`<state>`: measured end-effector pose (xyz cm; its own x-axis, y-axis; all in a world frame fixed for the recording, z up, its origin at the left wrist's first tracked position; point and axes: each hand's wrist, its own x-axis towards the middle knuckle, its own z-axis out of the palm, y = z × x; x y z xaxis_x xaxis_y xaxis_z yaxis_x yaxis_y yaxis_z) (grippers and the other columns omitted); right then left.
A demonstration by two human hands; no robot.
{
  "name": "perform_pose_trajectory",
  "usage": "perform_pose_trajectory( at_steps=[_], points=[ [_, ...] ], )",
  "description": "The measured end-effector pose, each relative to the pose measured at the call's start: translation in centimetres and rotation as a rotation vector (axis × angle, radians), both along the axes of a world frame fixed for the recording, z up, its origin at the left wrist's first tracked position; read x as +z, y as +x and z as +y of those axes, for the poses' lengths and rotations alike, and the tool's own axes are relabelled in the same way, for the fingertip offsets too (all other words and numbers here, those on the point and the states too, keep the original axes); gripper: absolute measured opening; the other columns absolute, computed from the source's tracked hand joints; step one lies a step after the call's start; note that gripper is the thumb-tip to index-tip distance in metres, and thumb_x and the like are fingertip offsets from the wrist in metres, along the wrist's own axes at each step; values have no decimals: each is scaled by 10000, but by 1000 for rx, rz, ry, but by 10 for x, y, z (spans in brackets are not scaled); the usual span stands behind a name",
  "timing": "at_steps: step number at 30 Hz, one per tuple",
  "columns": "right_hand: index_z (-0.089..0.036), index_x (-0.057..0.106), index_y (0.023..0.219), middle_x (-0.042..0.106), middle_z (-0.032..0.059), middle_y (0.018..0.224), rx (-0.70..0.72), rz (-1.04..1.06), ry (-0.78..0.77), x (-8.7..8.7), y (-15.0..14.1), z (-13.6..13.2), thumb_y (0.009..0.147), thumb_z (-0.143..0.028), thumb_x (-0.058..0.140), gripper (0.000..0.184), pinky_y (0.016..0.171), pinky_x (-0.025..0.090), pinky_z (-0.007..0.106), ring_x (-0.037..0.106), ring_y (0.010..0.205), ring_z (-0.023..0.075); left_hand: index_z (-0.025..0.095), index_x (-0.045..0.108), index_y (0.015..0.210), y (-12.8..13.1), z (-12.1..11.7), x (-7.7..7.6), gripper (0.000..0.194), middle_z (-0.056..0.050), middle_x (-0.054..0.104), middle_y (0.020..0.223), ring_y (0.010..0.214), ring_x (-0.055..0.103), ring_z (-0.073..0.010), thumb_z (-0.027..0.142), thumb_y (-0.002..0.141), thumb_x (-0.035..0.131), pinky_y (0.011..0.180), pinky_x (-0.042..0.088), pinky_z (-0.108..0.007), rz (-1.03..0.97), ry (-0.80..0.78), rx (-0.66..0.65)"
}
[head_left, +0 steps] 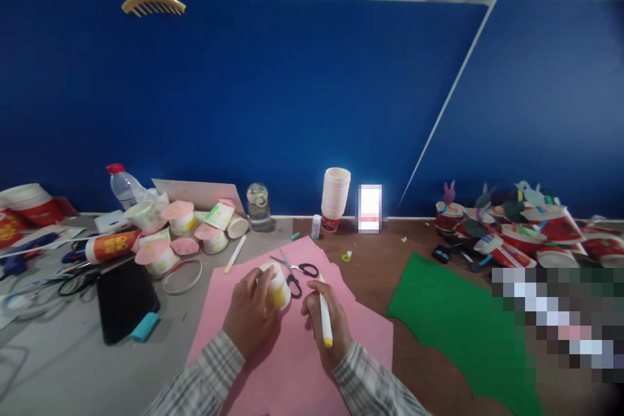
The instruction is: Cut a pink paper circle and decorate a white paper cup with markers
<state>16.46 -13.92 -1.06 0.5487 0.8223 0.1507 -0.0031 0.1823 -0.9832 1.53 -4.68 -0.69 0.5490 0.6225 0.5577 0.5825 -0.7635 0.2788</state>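
Observation:
My left hand (251, 310) is closed around a white and yellow paper cup (279, 289), which lies tilted over the pink paper (302, 364). In my right hand (331, 325) is a white marker (325, 318) with a yellow end that points back toward me. Black-handled scissors (294, 271) rest on the pink paper between and just beyond my hands, their blades partly spread. Part of the cup is hidden behind my left fingers.
Decorated paper cups (178, 218) crowd the left, near a black tablet-like slab (127, 299) and a glass jar (259, 207). A tall cup stack (335, 198) stands at the back. Green paper (453, 318) and red cups (550, 227) lie to the right.

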Motion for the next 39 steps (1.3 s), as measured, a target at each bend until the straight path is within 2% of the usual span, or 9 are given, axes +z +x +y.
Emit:
perform_pose_trajectory(
  at_steps=[5,10,15,20,24,28,31,34,39],
  points=[
    [-220,623,888,601,-42,471,-8,58,56,-1,-2,2,704,-366,590,238,279,355,193,467,298,129,254,279,1259,-2,-7,13,709,-120,367,1170,1032,414,-368,318,609,555,827,436,-544,-219,-104,-67],
    [-222,599,920,591,-51,459,-37,66,112,2,-2,2,705,-387,599,270,278,363,195,457,288,125,251,381,1172,-5,-11,27,584,-58,411,1010,777,463,-256,273,595,469,734,452,-471,-592,-272,22],
    [-226,581,1001,618,-30,537,3,39,92,0,1,-4,737,-439,542,342,258,359,184,457,313,123,243,464,1009,-10,9,20,405,35,442,707,583,458,-181,323,612,440,521,433,-321,-806,-538,126],
    [-188,635,975,591,-27,482,59,182,113,1,5,-4,708,-561,489,481,209,289,159,423,262,104,211,544,886,-14,21,20,310,38,537,639,621,528,-186,384,636,483,592,451,-328,-807,-578,130],
    [-152,680,728,466,-83,296,68,392,103,4,7,2,635,-551,580,422,199,251,142,305,200,68,217,561,935,-11,4,36,343,22,590,678,558,534,-166,446,680,539,561,467,-330,-892,-605,-46],
    [-193,589,598,502,-79,284,66,470,113,4,8,5,626,-414,649,231,203,197,114,296,191,61,271,511,986,-12,-8,46,431,60,598,566,321,453,-107,490,635,635,317,355,-235,-975,-971,-301],
    [-191,578,588,589,-35,351,71,493,131,9,9,4,623,-354,659,185,235,249,125,337,223,64,273,558,888,-14,-7,43,361,85,561,467,245,370,-76,493,620,662,273,268,-205,-936,-1138,-401],
    [-174,639,684,667,28,462,148,543,199,18,11,1,598,-311,674,165,295,347,174,439,295,106,242,623,850,-15,-5,37,353,72,535,491,305,400,-81,501,613,669,327,319,-228,-871,-1113,-423],
    [-155,690,713,704,72,517,293,619,273,25,13,-3,610,-299,651,181,335,384,201,505,351,143,240,620,955,-17,-11,36,404,21,564,609,444,486,-140,536,684,567,395,409,-272,-643,-871,-311]
  ],
)
